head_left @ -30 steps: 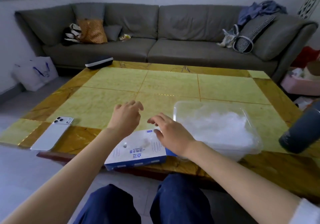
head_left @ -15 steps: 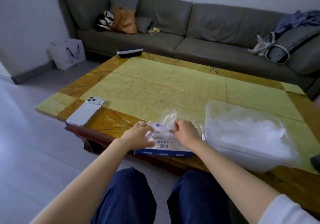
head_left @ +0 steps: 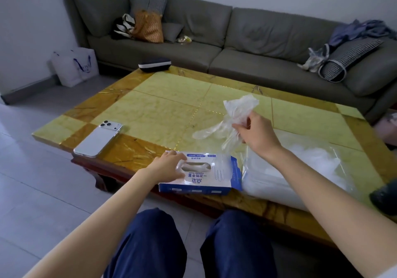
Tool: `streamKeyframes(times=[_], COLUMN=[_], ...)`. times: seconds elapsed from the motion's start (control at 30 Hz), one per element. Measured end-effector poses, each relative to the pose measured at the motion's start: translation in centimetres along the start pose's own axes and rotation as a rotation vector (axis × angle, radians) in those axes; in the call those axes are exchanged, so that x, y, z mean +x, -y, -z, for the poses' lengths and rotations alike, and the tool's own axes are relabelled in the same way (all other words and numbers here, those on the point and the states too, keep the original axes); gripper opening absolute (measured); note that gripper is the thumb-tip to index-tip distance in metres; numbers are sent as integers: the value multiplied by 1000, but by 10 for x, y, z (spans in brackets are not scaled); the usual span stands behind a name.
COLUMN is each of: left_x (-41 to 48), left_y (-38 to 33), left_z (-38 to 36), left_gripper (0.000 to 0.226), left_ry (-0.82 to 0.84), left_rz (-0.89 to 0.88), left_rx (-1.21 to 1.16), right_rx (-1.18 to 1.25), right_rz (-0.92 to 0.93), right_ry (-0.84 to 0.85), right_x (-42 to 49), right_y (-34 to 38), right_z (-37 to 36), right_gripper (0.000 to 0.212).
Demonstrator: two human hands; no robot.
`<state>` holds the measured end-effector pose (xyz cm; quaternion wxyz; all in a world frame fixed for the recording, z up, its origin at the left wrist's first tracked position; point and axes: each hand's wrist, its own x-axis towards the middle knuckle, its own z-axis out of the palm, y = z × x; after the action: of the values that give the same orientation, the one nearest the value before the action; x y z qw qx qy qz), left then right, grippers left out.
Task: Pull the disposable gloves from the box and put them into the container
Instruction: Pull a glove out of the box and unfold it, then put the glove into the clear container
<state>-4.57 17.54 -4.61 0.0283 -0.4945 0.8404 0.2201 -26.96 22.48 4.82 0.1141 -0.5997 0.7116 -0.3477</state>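
Observation:
A blue and white glove box [head_left: 206,178] lies flat at the table's near edge, its oval opening showing more gloves inside. My left hand [head_left: 169,166] presses flat on the box's left side, fingers spread. A clear disposable glove [head_left: 227,120] hangs in the air above the table, pinched in my right hand [head_left: 255,131], which is raised above and to the right of the box. A clear plastic container [head_left: 268,183] stands right of the box, filled with several crumpled gloves.
A white phone [head_left: 98,138] lies face down at the table's left corner. A dark case [head_left: 154,64] sits at the far edge. A dark object [head_left: 384,198] pokes in at the right. A grey sofa [head_left: 236,47] stands behind the yellow table [head_left: 167,105].
My right hand has lifted up and right, drawing a glove fully out of the box. My left hand stays on the box. The camera has turned left.

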Motion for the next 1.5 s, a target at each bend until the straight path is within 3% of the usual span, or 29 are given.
streamKeyframes(times=[0.1,0.2,0.27,0.37,0.47,0.53,0.67,0.77,0.83,0.97,1.17,1.3,1.37,1.43,1.5], left_x=[-1,-3,-7,-11,-7,-4,-6,-12,-13,-8,7,9,5,4,5], left_y=[-31,-68,-86,-107,-118,-117,-116,-118,-117,-104,-79,-92,-112,-133,-150], left_z=[18,38,46,48,43,44,55,62,63,65,68,87,98,104,108], left_gripper=[38,35,46,61,30,3,4,4,3,10,14,72,83,69,44], left_ry=[-259,-516,-456,-333,-409,-472,-383,-274,-239,-235,-263,-190,-132,-101,-130], left_rz=[-2,-87,-179,-236,-251,-267,-279,-357,-375,-286,-82,-190,-335,-451,-500], left_rx=[-149,-448,-606,-574,-491,-557,-792,-941,-1002,-949,-606,-510,-487,-399,-365], right_rx=[-28,-111,-195,-256,-223,-54,395,547,624,737,556,373,337,331,392], right_rz=[-33,-37,-1,82,120,89,-117,-124,-123,-81,-28,78,122,163,145], right_ry=[98,206,213,210,243,255,334,383,374,233,118,146,226,272,216], right_x=[-4,-13,-18,-27,-33,-35,-26,-21,-20,-17,-13,-13,-15,-17,-18], right_y=[-6,-10,-10,-11,-14,-15,-25,-31,-32,-32,-30,-25,-22,-20,-22], right_z=[9,13,17,19,15,16,23,26,26,36,56,62,64,66,66], right_gripper=[26,28,32,33,23,28,72,73,57,8,4,5,4,5,9])
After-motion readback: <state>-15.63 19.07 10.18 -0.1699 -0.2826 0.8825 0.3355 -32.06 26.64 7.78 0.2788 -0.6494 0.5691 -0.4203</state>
